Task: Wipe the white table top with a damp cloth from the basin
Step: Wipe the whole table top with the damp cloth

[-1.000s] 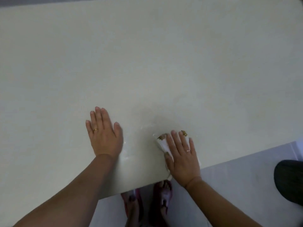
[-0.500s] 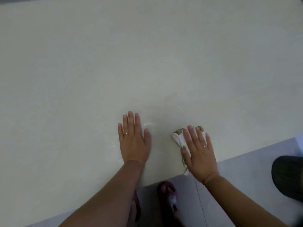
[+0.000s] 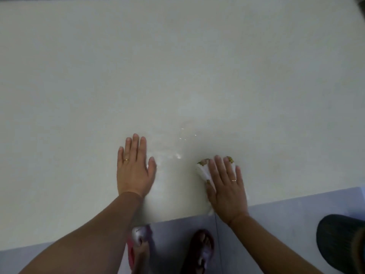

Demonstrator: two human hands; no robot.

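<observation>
left hand (image 3: 134, 171): lying palm down and flat, fingers held together and pointing to the far side, thumb sticking out to the right; gripping nothing; wearing a ring on one finger.
left forearm: reaching in bare from the near left, running diagonally up to the wrist.
right hand (image 3: 227, 186): pressing palm down, fingers slightly spread and pointing far and a little left; wearing a ring on one finger; lying to the right of the left hand, well apart from it.
right forearm: coming in bare from the near right, angling up and left to the wrist.
feet: standing in sandals near the bottom centre.
</observation>
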